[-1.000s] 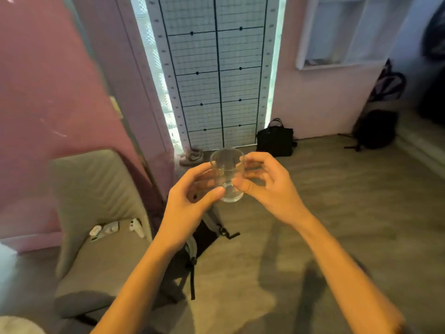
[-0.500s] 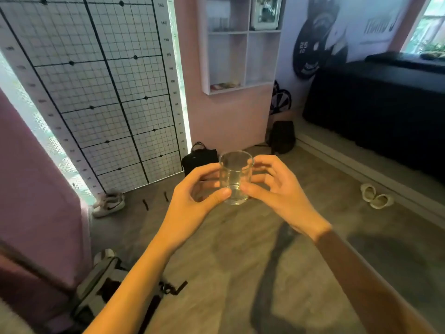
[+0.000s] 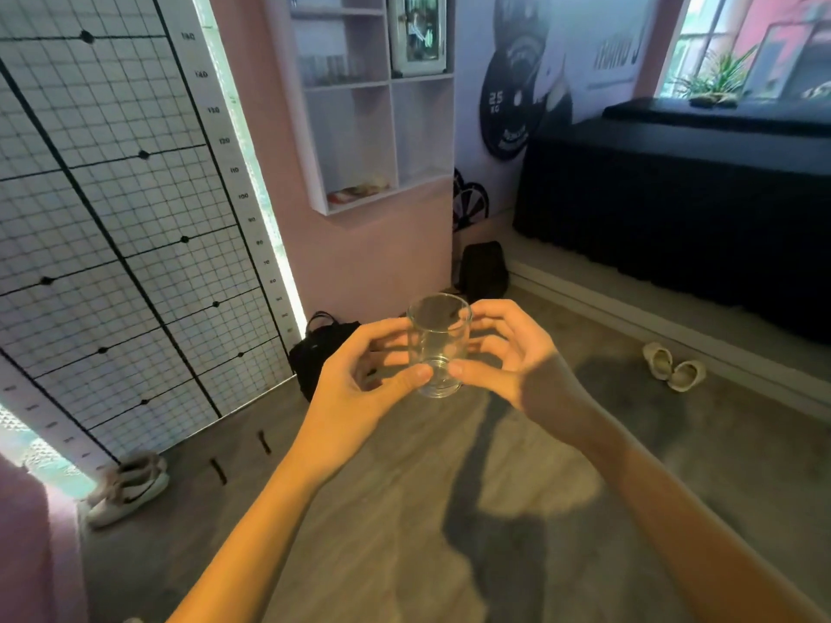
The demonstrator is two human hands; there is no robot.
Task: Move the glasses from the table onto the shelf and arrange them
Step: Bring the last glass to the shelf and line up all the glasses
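A clear, empty drinking glass (image 3: 438, 346) is upright in mid-air in front of me. My left hand (image 3: 364, 375) grips its left side and my right hand (image 3: 512, 357) grips its right side, both thumbs pressed near the base. A white wall shelf (image 3: 355, 128) with several compartments hangs on the pink wall ahead and above. Several clear glasses (image 3: 330, 69) stand in a row in its upper left compartment. No table is in view.
A black handbag (image 3: 323, 353) and a black backpack (image 3: 483, 269) sit on the floor below the shelf. Sneakers (image 3: 128, 485) lie at the left, slippers (image 3: 672, 370) at the right. A dark bench (image 3: 674, 209) runs along the right wall. A grid panel (image 3: 126, 218) covers the left.
The view has swung right and up: the chair and bag at left dropped out, and the shelf, bench and window came in. Both hands kept hold of the glass.
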